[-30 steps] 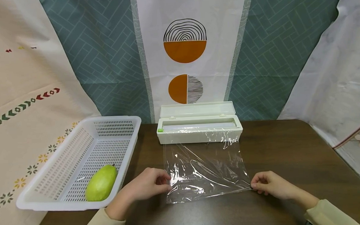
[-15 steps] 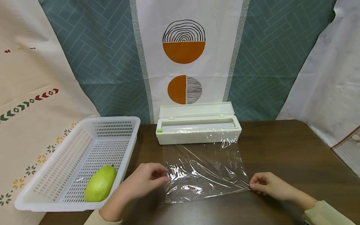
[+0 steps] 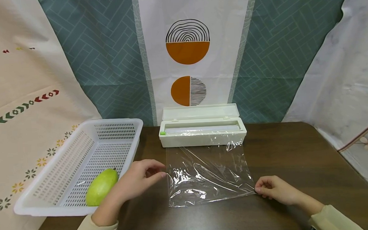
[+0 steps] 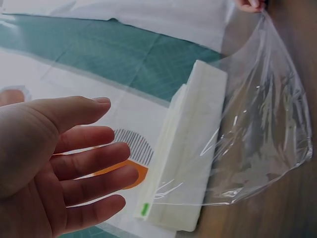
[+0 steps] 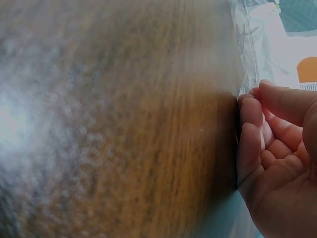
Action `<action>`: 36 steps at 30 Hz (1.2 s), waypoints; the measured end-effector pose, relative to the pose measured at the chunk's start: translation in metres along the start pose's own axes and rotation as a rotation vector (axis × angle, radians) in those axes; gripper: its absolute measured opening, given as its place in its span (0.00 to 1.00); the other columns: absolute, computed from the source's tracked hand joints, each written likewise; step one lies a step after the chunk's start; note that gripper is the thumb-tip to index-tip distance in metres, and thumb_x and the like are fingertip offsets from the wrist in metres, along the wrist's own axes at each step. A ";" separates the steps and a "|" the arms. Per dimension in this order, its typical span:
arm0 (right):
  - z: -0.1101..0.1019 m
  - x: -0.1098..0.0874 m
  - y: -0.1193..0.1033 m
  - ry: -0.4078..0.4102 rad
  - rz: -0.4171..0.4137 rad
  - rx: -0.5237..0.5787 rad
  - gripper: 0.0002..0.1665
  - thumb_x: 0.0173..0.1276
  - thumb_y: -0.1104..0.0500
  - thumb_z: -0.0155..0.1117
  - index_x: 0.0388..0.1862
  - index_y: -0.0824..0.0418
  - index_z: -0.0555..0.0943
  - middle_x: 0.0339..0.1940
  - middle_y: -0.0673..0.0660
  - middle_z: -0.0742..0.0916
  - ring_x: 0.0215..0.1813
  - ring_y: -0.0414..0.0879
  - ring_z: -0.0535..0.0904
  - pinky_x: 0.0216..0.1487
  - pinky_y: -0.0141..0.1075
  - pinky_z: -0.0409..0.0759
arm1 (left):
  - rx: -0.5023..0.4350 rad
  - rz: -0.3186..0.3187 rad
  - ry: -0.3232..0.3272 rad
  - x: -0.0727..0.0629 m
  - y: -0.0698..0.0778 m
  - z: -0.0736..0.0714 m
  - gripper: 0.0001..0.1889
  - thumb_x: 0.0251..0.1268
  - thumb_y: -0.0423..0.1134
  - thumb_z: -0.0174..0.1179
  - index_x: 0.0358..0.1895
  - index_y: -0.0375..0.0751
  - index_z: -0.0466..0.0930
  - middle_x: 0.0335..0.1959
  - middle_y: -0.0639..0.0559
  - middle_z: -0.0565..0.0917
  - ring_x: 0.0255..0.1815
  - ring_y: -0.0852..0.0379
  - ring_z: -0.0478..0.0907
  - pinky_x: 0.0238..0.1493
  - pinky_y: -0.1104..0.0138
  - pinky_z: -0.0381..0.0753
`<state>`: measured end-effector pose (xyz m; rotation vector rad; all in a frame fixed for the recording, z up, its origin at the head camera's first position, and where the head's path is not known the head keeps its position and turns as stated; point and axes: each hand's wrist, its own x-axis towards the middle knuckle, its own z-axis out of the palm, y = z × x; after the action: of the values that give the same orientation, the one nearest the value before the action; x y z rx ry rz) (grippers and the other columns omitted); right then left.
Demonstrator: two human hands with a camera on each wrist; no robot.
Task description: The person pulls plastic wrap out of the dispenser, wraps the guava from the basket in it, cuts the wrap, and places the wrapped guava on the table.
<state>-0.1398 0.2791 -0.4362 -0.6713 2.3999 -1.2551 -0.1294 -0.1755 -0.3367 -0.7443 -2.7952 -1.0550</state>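
Observation:
A sheet of clear plastic wrap [image 3: 205, 175] stretches toward me from a white wrap dispenser box [image 3: 203, 139] whose lid stands raised. My right hand [image 3: 275, 189] pinches the sheet's near right corner between thumb and fingertips; the right wrist view shows the film [image 5: 250, 54] running up from that pinch. My left hand [image 3: 140, 178] is off the sheet, just left of its left edge, over the table. In the left wrist view the left hand [image 4: 74, 163] has its fingers spread loosely with nothing in them.
A white perforated plastic basket [image 3: 131, 155] stands at the left, holding a green pear-shaped fruit [image 3: 102, 187]. A small green slider [image 3: 163, 133] sits at the box's left end. Patterned cloths [image 3: 114, 63] hang behind the dark wooden table [image 3: 284, 141].
My left hand has drawn away from the left edge of the wrap, moving left toward the basket. The right hand keeps its pinch on the corner in nearly the same place.

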 end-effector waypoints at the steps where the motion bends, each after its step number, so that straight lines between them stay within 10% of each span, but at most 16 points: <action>1: 0.000 0.000 0.000 0.001 -0.002 -0.002 0.09 0.70 0.58 0.56 0.35 0.64 0.78 0.24 0.48 0.81 0.27 0.34 0.75 0.24 0.31 0.74 | 0.002 -0.002 0.008 -0.001 0.000 -0.001 0.12 0.60 0.44 0.64 0.43 0.42 0.83 0.33 0.59 0.84 0.33 0.67 0.78 0.36 0.69 0.80; 36: 0.000 0.000 0.003 0.001 -0.030 -0.006 0.08 0.70 0.60 0.55 0.35 0.64 0.78 0.23 0.49 0.81 0.26 0.33 0.74 0.23 0.31 0.73 | 0.101 -0.099 0.166 -0.020 -0.012 -0.033 0.10 0.60 0.41 0.64 0.43 0.44 0.83 0.37 0.58 0.84 0.36 0.65 0.78 0.38 0.67 0.80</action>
<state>-0.1406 0.2807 -0.4390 -0.7108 2.4041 -1.2610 -0.1207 -0.2129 -0.3239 -0.4880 -2.7425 -0.9347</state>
